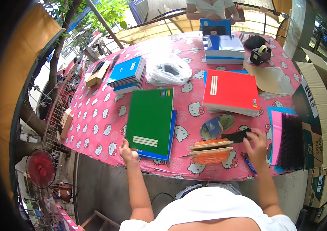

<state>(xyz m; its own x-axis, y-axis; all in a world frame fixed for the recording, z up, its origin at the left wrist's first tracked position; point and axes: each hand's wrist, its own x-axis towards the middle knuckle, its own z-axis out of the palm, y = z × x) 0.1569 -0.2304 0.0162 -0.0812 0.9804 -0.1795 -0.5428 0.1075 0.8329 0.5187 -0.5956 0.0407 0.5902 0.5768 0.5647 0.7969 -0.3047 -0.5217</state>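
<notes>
Green cover uppermost, a notebook lies near the front edge of the pink, cat-printed desk, before the person and left of centre. Beneath it, a blue-covered notebook shows along the right and lower sides, the two edges out of line. The left hand is at the green notebook's lower left corner, its fingers loosely curled; whether they touch or grip the corner cannot be told. The right hand is at the end of a black strip, its fingers parted and bent with nothing visibly held; contact with the strip is unclear. Nearby lie a blue-and-olive patterned item and orange-and-tan blocks. As regards progress, a red-covered pile and two blue-covered piles, one at left and one at the rear, already stand formed, whereas the green and blue pair appears not yet squared. Black coil-like strips rest over pink and blue sheets at the right, apart from the piles. How much work remains cannot be judged from this view. Opposite, a co-worker stands behind another blue notebook.
</notes>
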